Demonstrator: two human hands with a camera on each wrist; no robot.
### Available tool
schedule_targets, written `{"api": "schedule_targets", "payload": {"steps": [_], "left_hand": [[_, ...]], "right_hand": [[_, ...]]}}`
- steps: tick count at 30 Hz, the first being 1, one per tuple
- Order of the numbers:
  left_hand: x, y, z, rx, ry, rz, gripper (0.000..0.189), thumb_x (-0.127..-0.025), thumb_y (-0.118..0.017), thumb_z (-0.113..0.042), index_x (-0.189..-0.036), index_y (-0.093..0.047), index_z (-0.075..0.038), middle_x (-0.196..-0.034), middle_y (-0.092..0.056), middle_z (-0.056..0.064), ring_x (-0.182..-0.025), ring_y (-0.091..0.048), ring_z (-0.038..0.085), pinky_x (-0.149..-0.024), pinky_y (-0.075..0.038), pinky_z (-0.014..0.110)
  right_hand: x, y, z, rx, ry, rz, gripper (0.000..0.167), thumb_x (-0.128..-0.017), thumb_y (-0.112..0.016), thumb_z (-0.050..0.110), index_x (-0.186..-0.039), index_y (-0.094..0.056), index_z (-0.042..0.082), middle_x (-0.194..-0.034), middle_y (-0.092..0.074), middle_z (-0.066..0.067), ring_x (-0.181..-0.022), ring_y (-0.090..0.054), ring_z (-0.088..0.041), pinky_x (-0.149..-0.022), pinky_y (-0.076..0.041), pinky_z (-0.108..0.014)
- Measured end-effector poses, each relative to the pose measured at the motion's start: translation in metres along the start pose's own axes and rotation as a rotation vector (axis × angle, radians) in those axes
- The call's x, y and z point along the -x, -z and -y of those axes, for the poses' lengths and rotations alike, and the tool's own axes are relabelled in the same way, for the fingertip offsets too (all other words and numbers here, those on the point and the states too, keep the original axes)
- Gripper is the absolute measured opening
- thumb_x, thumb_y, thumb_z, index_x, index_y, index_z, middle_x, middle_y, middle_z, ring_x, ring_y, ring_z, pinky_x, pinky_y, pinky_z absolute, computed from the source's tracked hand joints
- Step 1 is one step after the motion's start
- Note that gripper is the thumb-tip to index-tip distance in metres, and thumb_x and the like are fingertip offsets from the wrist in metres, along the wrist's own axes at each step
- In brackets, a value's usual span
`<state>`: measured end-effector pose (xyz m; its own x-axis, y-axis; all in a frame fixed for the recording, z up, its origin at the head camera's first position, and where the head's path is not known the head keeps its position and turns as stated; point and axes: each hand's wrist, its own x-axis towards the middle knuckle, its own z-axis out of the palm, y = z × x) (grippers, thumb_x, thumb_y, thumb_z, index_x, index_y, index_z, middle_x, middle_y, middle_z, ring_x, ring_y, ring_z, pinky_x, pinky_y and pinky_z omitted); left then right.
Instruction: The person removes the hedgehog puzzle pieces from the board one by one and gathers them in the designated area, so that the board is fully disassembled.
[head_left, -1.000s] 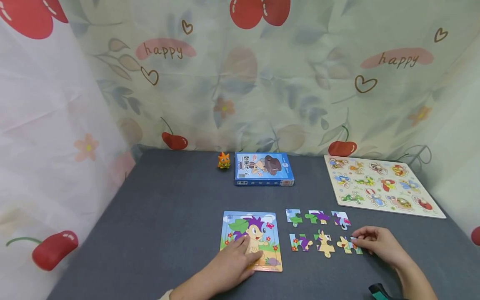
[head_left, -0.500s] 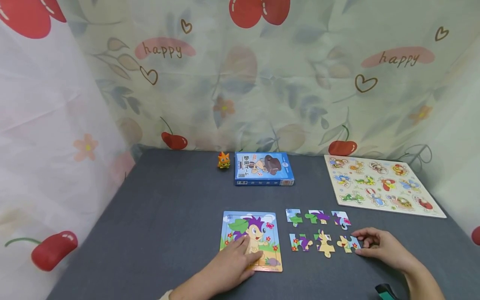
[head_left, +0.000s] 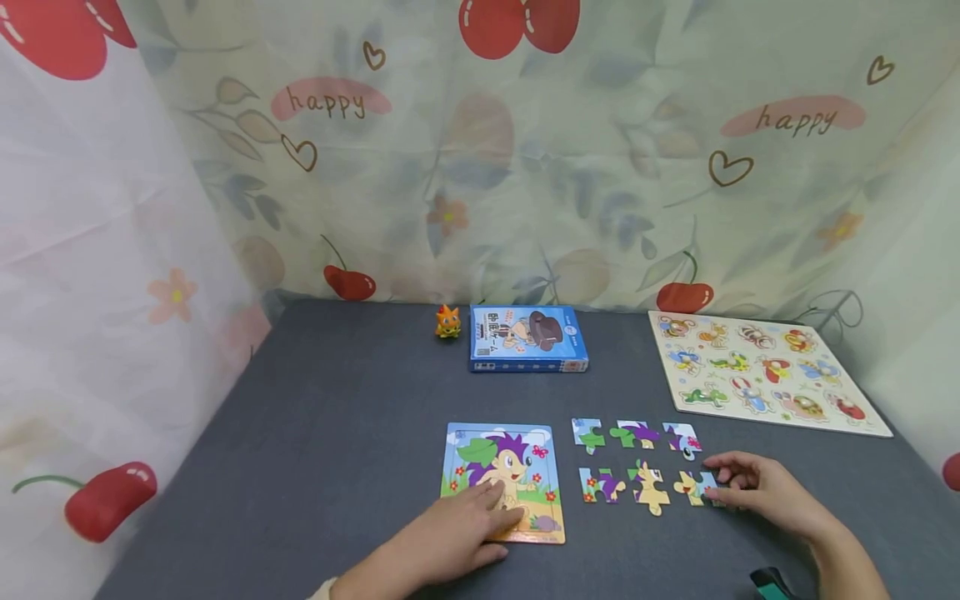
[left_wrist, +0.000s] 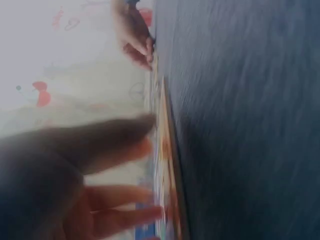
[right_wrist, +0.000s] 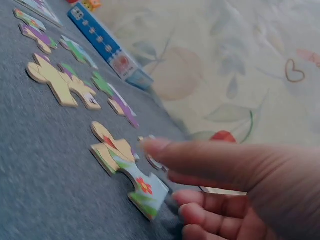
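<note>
My left hand (head_left: pixel 457 533) rests with spread fingers on the lower left of a square hedgehog puzzle (head_left: pixel 551 487). In the left wrist view, the left fingers (left_wrist: pixel 125 212) lie over the thin board's edge (left_wrist: pixel 172 165). To the right, several loose jigsaw pieces are laid in two rows. My right hand (head_left: pixel 776 496) is at the lower row's right end, beside a jigsaw piece with a red flower (right_wrist: pixel 142 182). Its fingers are loosely bent with nothing pinched between them, and the thumb tip overlaps the piece's right edge in the head view. A cream jigsaw piece (head_left: pixel 651 490) lies left of it.
A blue box (head_left: pixel 528 337) and a small orange figurine (head_left: pixel 447 321) stand at the back. A white insect puzzle board (head_left: pixel 772 371) lies at the back right. A patterned cloth hangs behind the dark table (head_left: pixel 322 433). A black and green object (head_left: pixel 772 583) shows at the bottom edge.
The flowered piece has shifted slightly left, and my right fingers have come off its top, the thumb now at its right side. My left hand has slid slightly down and left on the puzzle.
</note>
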<state>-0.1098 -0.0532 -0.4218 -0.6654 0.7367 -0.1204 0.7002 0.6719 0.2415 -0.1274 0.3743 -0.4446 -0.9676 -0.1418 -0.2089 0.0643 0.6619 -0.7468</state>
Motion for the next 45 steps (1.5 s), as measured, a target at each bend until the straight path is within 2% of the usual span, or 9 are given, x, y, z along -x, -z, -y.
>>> {"api": "schedule_targets", "payload": {"steps": [5,8,13,17,23,28,31,36,45], "left_hand": [[-0.002,0.013,0.019,0.201,0.054,-0.038,0.060,-0.089,-0.060,-0.041,-0.143,-0.037,-0.030,-0.157,-0.017,0.007,-0.136,-0.037,0.028,-0.103,-0.040,0.045],[-0.001,0.018,0.034,0.322,0.123,-0.040,0.061,-0.088,-0.060,-0.043,-0.143,-0.037,-0.030,-0.157,-0.017,0.005,-0.139,-0.031,0.031,-0.105,-0.036,0.052],[0.001,0.019,0.055,0.416,0.227,-0.033,0.074,-0.080,-0.066,-0.052,-0.144,-0.037,-0.026,-0.155,-0.025,0.006,-0.139,-0.028,0.034,-0.105,-0.032,0.058],[0.002,0.017,0.066,0.449,0.249,-0.023,0.088,-0.072,-0.071,-0.056,-0.145,-0.034,-0.023,-0.155,-0.024,0.008,-0.140,-0.026,0.035,-0.104,-0.031,0.060],[0.004,0.017,0.078,0.475,0.254,0.010,0.095,-0.067,-0.074,-0.060,-0.145,-0.034,-0.024,-0.156,-0.020,0.009,-0.142,-0.021,0.034,-0.106,-0.028,0.061],[0.006,0.013,0.085,0.477,0.218,0.036,0.096,-0.067,-0.075,-0.058,-0.146,-0.033,-0.023,-0.156,-0.019,0.007,-0.143,-0.019,0.030,-0.112,-0.016,0.060],[0.007,0.011,0.087,0.474,0.209,0.057,0.097,-0.067,-0.075,-0.057,-0.146,-0.032,-0.022,-0.156,-0.019,0.005,-0.144,-0.018,0.027,-0.114,-0.010,0.058],[0.007,0.009,0.088,0.455,0.222,0.078,0.099,-0.065,-0.076,-0.059,-0.146,-0.032,-0.022,-0.157,-0.019,0.003,-0.145,-0.016,0.025,-0.114,-0.008,0.058],[0.007,0.010,0.086,0.409,0.197,0.092,0.098,-0.063,-0.077,-0.059,-0.144,-0.038,-0.021,-0.157,-0.015,0.004,-0.145,-0.012,0.025,-0.114,-0.006,0.058]], "right_hand": [[-0.004,-0.004,0.017,0.002,-0.104,-0.062,0.056,-0.085,-0.067,0.033,-0.124,-0.053,-0.005,-0.089,-0.053,-0.005,-0.064,-0.048,-0.008,-0.055,-0.047,-0.025],[-0.007,-0.010,0.029,0.009,-0.103,-0.064,0.057,-0.085,-0.067,0.034,-0.124,-0.053,-0.004,-0.094,-0.055,-0.006,-0.067,-0.050,-0.009,-0.056,-0.046,-0.026],[-0.016,-0.021,0.050,-0.009,-0.049,-0.011,0.053,-0.085,-0.068,0.031,-0.123,-0.054,-0.002,-0.100,-0.059,-0.011,-0.067,-0.050,-0.009,-0.055,-0.045,-0.025],[-0.025,-0.033,0.066,-0.025,0.021,0.023,0.050,-0.084,-0.068,0.029,-0.121,-0.056,-0.002,-0.103,-0.059,-0.013,-0.065,-0.048,-0.009,-0.052,-0.043,-0.025],[-0.040,-0.054,0.087,-0.053,0.126,0.083,0.046,-0.083,-0.070,0.025,-0.118,-0.057,-0.003,-0.107,-0.060,-0.017,-0.066,-0.048,-0.010,-0.053,-0.043,-0.024],[-0.051,-0.072,0.104,-0.058,0.197,0.132,0.043,-0.083,-0.070,0.024,-0.116,-0.059,-0.001,-0.098,-0.061,-0.014,-0.069,-0.048,-0.012,-0.053,-0.042,-0.022],[-0.057,-0.082,0.114,-0.071,0.222,0.168,0.042,-0.082,-0.071,0.022,-0.116,-0.060,0.000,-0.097,-0.060,-0.014,-0.070,-0.050,-0.013,-0.054,-0.043,-0.022],[-0.065,-0.103,0.129,-0.049,0.280,0.212,0.038,-0.082,-0.072,0.019,-0.113,-0.061,0.000,-0.098,-0.061,-0.015,-0.068,-0.052,-0.012,-0.054,-0.043,-0.021],[-0.076,-0.137,0.157,-0.010,0.377,0.296,0.036,-0.079,-0.074,0.022,-0.110,-0.065,0.004,-0.099,-0.061,-0.011,-0.068,-0.051,-0.010,-0.056,-0.044,-0.020]]}}
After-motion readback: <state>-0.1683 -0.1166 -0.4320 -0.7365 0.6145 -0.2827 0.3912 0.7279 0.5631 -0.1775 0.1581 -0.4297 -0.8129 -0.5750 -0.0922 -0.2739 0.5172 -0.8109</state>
